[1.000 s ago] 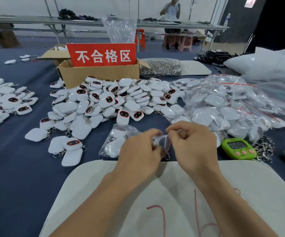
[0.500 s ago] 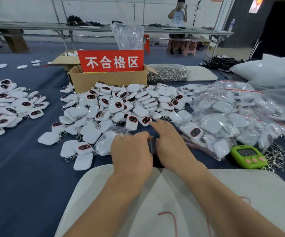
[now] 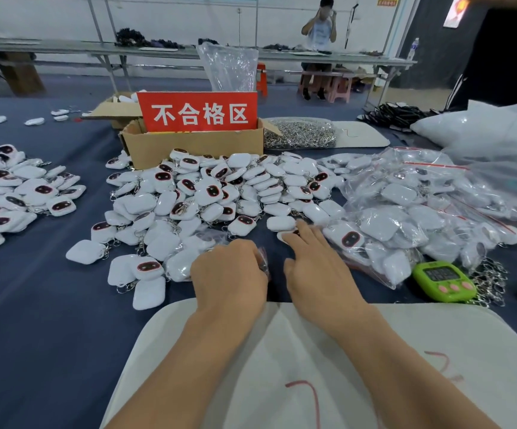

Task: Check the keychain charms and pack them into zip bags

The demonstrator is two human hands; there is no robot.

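Two hands work low over the worktop [image 3: 34, 305], side by side and not touching. Left hand [image 3: 229, 274]: fingers curled, gripping what appears to be a small zip bag [image 3: 263, 258]; only a crinkled edge shows at its 3 o'clock side. Right hand [image 3: 319, 267]: fingers straight, tips touching a single charm [image 3: 283, 235] at its 11 o'clock.

Loose charm pile [image 3: 214, 193] lies at 12 o'clock of the hands, filled bags [image 3: 406, 218] at 2 o'clock, cardboard box [image 3: 195, 147] behind the pile at 12.

Judgement: the step in hand is picking the next charm. To do it well: draw that one charm clear of its neighbours, turn it face up, check the dark face panel and the ring. Then spread the bag mouth with the left hand so the ring does not snag the seal.
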